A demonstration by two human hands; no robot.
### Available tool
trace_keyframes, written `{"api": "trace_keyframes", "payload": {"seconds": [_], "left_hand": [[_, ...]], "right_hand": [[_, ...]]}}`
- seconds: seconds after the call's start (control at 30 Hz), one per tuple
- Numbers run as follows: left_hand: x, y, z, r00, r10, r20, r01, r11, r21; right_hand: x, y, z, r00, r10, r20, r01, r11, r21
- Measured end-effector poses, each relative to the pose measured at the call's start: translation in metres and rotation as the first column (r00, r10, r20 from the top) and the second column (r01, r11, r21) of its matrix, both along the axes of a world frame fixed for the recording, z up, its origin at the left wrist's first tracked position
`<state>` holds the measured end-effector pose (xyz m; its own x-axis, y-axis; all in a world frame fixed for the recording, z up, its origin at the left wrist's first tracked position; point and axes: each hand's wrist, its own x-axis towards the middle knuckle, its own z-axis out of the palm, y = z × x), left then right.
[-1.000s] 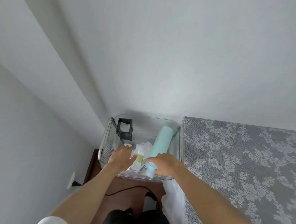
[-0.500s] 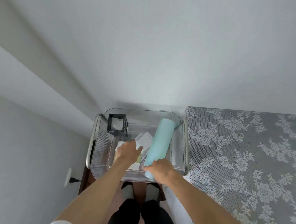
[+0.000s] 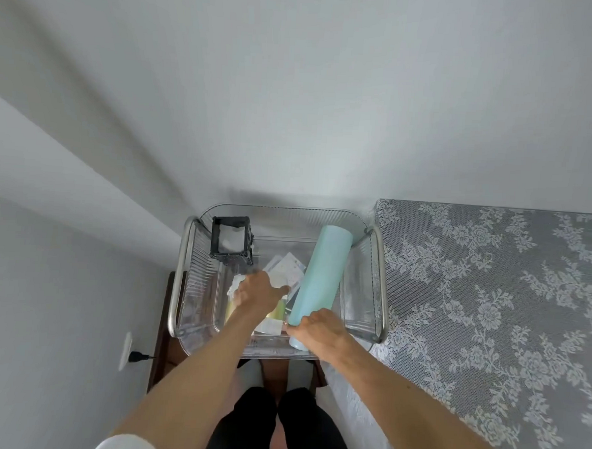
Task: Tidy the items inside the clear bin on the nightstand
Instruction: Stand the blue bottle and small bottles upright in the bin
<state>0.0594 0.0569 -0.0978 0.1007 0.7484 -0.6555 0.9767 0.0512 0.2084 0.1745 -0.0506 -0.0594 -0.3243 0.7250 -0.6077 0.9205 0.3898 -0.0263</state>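
Observation:
The clear ribbed bin (image 3: 195, 287) with metal handles stands on the dark wooden nightstand (image 3: 162, 337). Inside it, a long pale teal bottle (image 3: 323, 270) leans diagonally along the right side. My right hand (image 3: 318, 332) grips its near end. My left hand (image 3: 256, 292) reaches into the middle of the bin and presses on flat packets and papers (image 3: 287, 270). A crumpled white tissue (image 3: 235, 284) shows beside it. A small black square holder (image 3: 230, 238) stands in the far left corner. What lies under my left palm is hidden.
A bed with a grey lace cover (image 3: 489, 303) butts against the bin's right side. White walls close in behind and to the left. A wall socket with a black plug (image 3: 133, 355) sits low on the left. My legs in dark trousers (image 3: 277, 426) stand below.
My view tilted down over the bin. My right hand slid to the bottle's near end and closed on it. My left hand moved deeper onto the packets.

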Motion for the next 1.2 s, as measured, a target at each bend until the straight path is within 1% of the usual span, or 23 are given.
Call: {"api": "trace_keyframes", "payload": {"seconds": [0.07, 0.23, 0.37, 0.47, 0.63, 0.7, 0.77, 0.83, 0.9, 0.93, 0.97, 1.03, 1.1, 1.13, 1.2], "left_hand": [[-0.002, 0.002, 0.002, 0.999, 0.031, 0.038, -0.031, 0.999, -0.01], [-0.015, 0.001, 0.014, 0.991, 0.022, 0.136, -0.018, 0.999, -0.031], [-0.029, -0.014, 0.028, 0.98, -0.031, 0.195, 0.035, 0.999, -0.019], [-0.036, -0.022, 0.042, 0.973, -0.08, 0.214, 0.077, 0.997, 0.024], [-0.04, -0.02, 0.076, 0.951, -0.085, 0.297, 0.051, 0.991, 0.122], [-0.038, -0.013, 0.088, 0.945, -0.139, 0.297, 0.089, 0.981, 0.175], [-0.033, -0.005, 0.095, 0.944, -0.175, 0.278, 0.115, 0.969, 0.218], [-0.027, 0.003, 0.099, 0.939, -0.187, 0.29, 0.115, 0.962, 0.248], [-0.017, 0.009, 0.101, 0.929, -0.199, 0.31, 0.114, 0.955, 0.272], [-0.012, 0.012, 0.102, 0.925, -0.201, 0.323, 0.109, 0.953, 0.282], [-0.005, 0.015, 0.102, 0.922, -0.208, 0.328, 0.109, 0.949, 0.294], [0.008, 0.021, 0.101, 0.919, -0.241, 0.312, 0.137, 0.938, 0.319], [0.02, 0.026, 0.099, 0.918, -0.262, 0.297, 0.16, 0.931, 0.327], [0.026, 0.028, 0.097, 0.918, -0.267, 0.292, 0.167, 0.93, 0.326], [0.036, 0.033, 0.091, 0.921, -0.276, 0.275, 0.182, 0.928, 0.325]], "right_hand": [[0.002, 0.0, 0.0, 1.0, 0.002, -0.006, -0.002, 1.0, 0.013], [0.007, -0.002, 0.008, 0.998, -0.026, -0.058, 0.027, 1.0, 0.016], [0.013, -0.003, 0.03, 0.987, -0.083, -0.138, 0.085, 0.996, 0.004], [0.022, -0.003, 0.052, 0.987, -0.058, -0.147, 0.061, 0.998, 0.018], [0.044, -0.004, 0.084, 0.984, -0.011, -0.178, 0.03, 0.994, 0.104], [0.05, -0.006, 0.09, 0.982, -0.011, -0.19, 0.043, 0.985, 0.164], [0.055, -0.008, 0.093, 0.985, -0.019, -0.169, 0.056, 0.976, 0.211], [0.061, -0.009, 0.097, 0.98, -0.069, -0.185, 0.118, 0.955, 0.271], [0.068, -0.006, 0.101, 0.946, -0.184, -0.265, 0.263, 0.916, 0.302], [0.072, -0.003, 0.104, 0.913, -0.253, -0.319, 0.353, 0.882, 0.312], [0.076, 0.0, 0.107, 0.867, -0.319, -0.382, 0.447, 0.837, 0.316], [0.085, 0.009, 0.114, 0.753, -0.425, -0.503, 0.602, 0.754, 0.265], [0.093, 0.018, 0.121, 0.657, -0.488, -0.575, 0.696, 0.685, 0.215], [0.098, 0.023, 0.124, 0.628, -0.513, -0.585, 0.727, 0.656, 0.205], [0.109, 0.035, 0.128, 0.599, -0.563, -0.569, 0.766, 0.61, 0.202]]}}
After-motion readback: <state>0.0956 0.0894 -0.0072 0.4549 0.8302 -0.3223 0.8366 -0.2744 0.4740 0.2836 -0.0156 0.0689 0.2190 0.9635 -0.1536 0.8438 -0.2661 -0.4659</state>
